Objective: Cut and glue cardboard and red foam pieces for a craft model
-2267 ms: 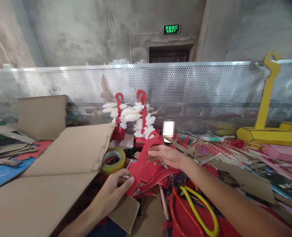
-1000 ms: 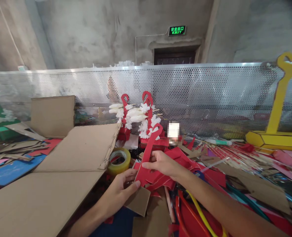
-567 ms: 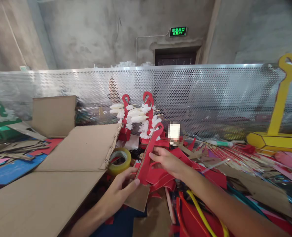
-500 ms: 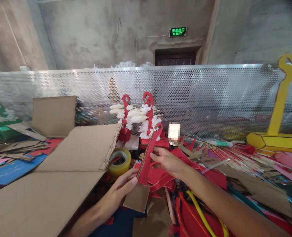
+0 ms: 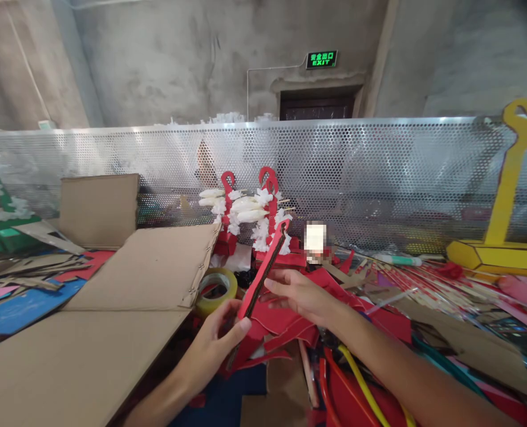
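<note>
Turned edge-on since earlier frame: red hook-ended cardboard strip point(image 5: 262, 273).
Left hand point(image 5: 214, 344) closed on lower end; right hand point(image 5: 299, 295) open beside it.

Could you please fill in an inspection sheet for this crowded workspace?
Surface: largely covered; its own top cannot be made out.
Things: red hook-topped piece, tilted, dark edge showing.
Clutter: red scraps, cardboard, tape roll, a yellow handle partly under the right forearm.
Hands: left hand grips the piece's lower part; right hand beside it, contact unclear.
Cables: thin line on the wall, leading to the exit sign.
Surroundings: perforated metal panel behind; concrete wall beyond.
</note>
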{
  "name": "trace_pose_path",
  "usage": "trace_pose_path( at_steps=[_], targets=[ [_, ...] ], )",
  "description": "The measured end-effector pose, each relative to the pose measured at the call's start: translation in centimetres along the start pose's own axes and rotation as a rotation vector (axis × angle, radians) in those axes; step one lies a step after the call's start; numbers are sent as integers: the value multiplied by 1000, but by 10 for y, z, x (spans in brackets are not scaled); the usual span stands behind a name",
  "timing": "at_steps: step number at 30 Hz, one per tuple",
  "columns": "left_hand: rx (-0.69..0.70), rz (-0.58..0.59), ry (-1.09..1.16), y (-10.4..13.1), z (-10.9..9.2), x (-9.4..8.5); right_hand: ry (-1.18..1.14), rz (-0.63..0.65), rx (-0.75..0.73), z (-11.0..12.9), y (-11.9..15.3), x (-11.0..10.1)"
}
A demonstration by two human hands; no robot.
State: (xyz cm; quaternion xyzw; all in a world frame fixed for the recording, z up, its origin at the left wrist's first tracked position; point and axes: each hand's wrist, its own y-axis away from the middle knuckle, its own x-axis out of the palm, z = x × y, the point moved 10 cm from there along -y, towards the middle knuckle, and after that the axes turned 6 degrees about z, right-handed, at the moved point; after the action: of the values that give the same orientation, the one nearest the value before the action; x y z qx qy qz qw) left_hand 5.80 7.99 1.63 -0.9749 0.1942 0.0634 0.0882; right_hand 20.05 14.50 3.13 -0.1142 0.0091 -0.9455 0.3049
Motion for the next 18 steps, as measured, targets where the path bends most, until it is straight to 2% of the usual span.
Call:
trace_pose_path(
  at_steps=[5,7,10,18],
  targets=[
    [21,-111,-290,3,-7,-13,18,-68,27,-5,0,-1],
    [32,-106,-359,4,-10,-12,41,-125,15,-4,1,-4],
    [46,-52,-396,4,-14,-5,94,-176,-24,0,2,-7],
    [43,1,-344,-2,-16,-1,198,-129,-68,8,1,-1]
  ],
)
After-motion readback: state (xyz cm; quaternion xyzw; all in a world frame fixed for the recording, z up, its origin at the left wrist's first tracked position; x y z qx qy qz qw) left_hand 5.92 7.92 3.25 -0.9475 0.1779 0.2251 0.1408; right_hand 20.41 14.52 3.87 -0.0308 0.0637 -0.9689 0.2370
